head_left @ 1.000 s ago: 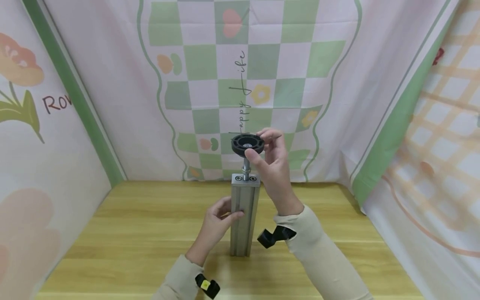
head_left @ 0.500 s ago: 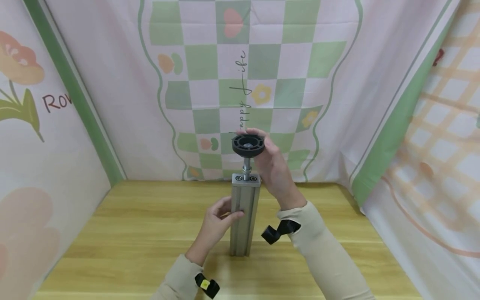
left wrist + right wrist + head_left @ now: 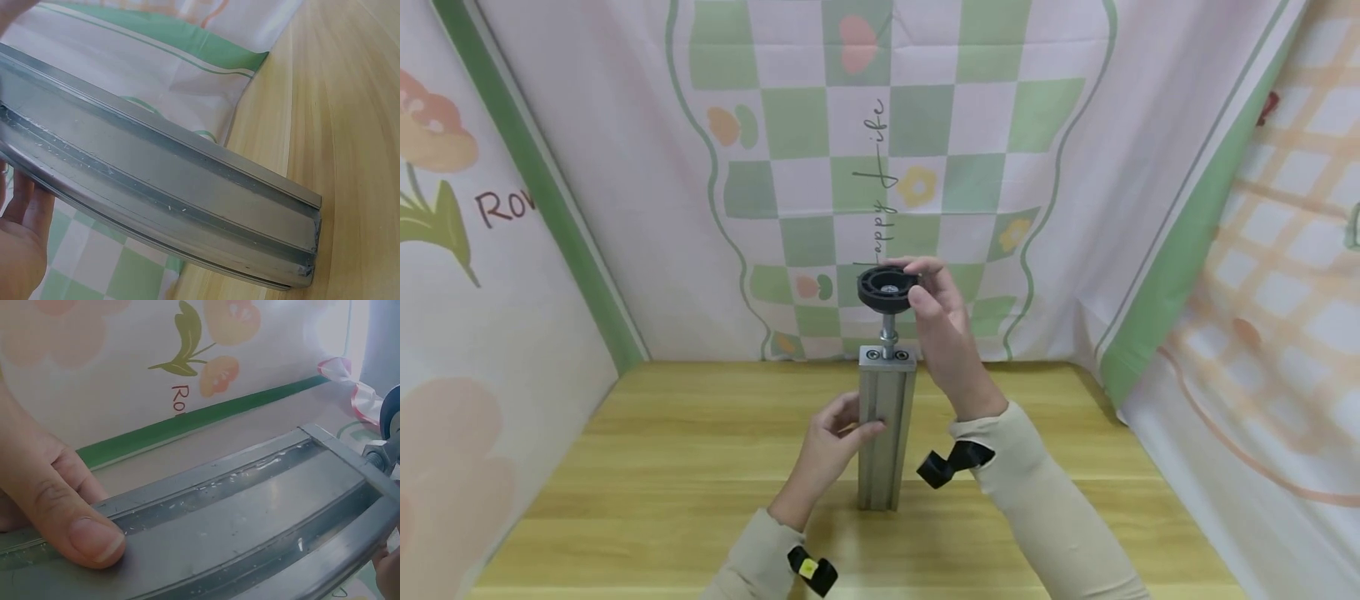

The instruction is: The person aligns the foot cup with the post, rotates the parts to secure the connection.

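Right grip [image 3: 951, 342] has turned; metal post [image 3: 882, 458] stands vertical, black disc [image 3: 880, 301] up.

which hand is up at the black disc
The right hand, fingers at the black disc; the left hand holds the metal bar lower down.

Read "appy Life" in dark script [image 3: 880, 177], after a partial letter, on the checked cloth [image 3: 796, 123], upper centre of the head view. Made out brownish lettering [image 3: 503, 207], "Ro" plus a cut-off letter, on the flowered cloth [image 3: 445, 308], left; found "Ro" sideways on it in the right-wrist view. Could not read the red mark [image 3: 1267, 108], upper right.
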